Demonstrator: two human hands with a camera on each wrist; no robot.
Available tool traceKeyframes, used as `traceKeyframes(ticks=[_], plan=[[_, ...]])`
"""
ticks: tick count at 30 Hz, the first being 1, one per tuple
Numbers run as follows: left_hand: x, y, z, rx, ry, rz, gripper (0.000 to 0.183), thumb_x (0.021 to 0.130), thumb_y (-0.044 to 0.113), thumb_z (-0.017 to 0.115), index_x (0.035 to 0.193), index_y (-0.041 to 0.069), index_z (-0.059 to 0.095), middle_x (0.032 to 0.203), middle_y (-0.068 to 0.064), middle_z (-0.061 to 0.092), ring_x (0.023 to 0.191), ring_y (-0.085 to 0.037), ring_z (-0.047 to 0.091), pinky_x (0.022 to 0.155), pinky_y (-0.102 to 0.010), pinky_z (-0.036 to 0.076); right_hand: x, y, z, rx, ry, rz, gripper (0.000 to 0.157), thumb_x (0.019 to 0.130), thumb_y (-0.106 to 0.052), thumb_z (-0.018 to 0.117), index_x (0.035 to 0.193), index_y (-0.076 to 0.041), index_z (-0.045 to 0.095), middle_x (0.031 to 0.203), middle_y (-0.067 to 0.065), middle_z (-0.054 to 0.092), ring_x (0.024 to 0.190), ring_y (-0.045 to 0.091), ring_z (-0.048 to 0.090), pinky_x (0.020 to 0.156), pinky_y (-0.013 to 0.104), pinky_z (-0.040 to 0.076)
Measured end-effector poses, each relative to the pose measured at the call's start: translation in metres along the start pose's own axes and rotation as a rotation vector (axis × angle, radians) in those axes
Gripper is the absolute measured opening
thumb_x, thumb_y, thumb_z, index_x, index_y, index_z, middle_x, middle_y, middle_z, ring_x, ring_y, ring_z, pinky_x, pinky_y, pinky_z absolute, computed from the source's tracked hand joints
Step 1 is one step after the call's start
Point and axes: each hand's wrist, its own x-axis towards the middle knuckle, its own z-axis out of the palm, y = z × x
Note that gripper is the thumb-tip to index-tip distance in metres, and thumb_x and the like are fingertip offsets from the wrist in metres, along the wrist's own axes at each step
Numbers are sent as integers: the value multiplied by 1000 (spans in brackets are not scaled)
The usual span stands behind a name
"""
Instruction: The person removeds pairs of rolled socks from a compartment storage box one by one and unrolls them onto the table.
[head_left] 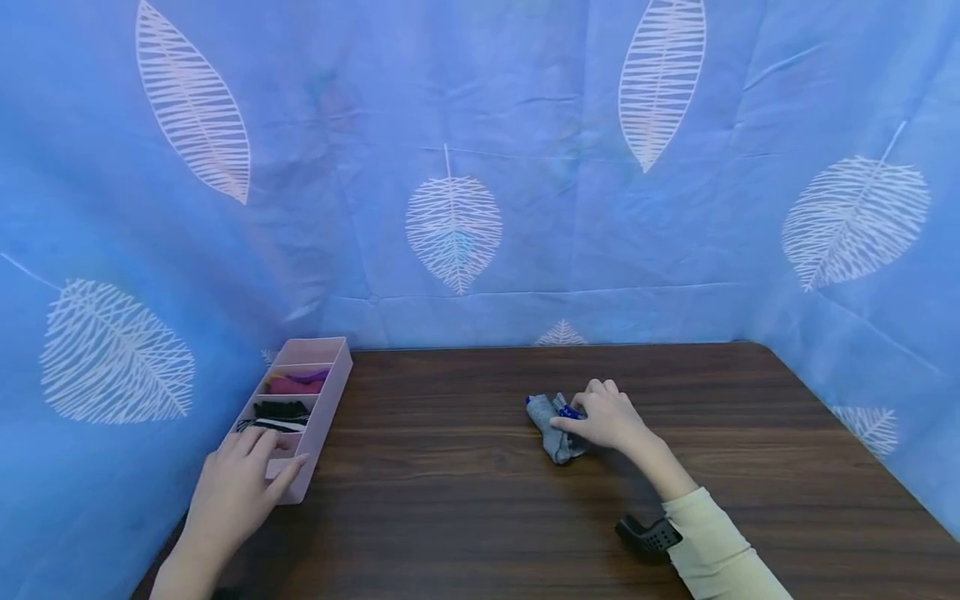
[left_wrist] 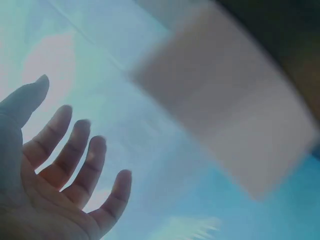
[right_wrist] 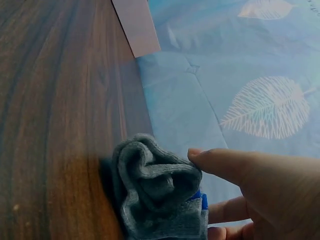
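Grey socks with blue patches lie folded in a bundle on the brown table. My right hand pinches the bundle's right side, thumb in front and fingers behind. The right wrist view shows the rolled end of the socks beside my thumb. At the left, my left hand hovers by the near end of a pale pink divided box, fingers spread and loosely bent. In the left wrist view that hand holds nothing, and the box is blurred.
In the box's compartments are a maroon and purple bundle and a black and white bundle. A black wrist strap shows at my right sleeve. Blue cloth with white leaf prints hangs behind the wooden table.
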Motion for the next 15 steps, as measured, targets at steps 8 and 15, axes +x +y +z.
traceKeyframes(ticks=[8, 15], plan=[[42, 64, 2, -40, 40, 215, 27, 78, 31, 81, 90, 13, 65, 91, -4, 62, 85, -24, 56, 72, -45, 50, -2, -2, -2, -16, -17, 7, 54, 87, -57, 63, 109, -8, 71, 107, 12, 57, 95, 29, 44, 82, 49, 41], [76, 111, 22, -124, 2, 227, 22, 85, 34, 75, 94, 16, 67, 98, -2, 65, 93, -25, 58, 78, -44, 49, -2, 1, -2, -21, 17, -5, 61, 87, -56, 63, 127, -10, 61, 116, 15, 56, 106, 35, 47, 92, 57, 40]])
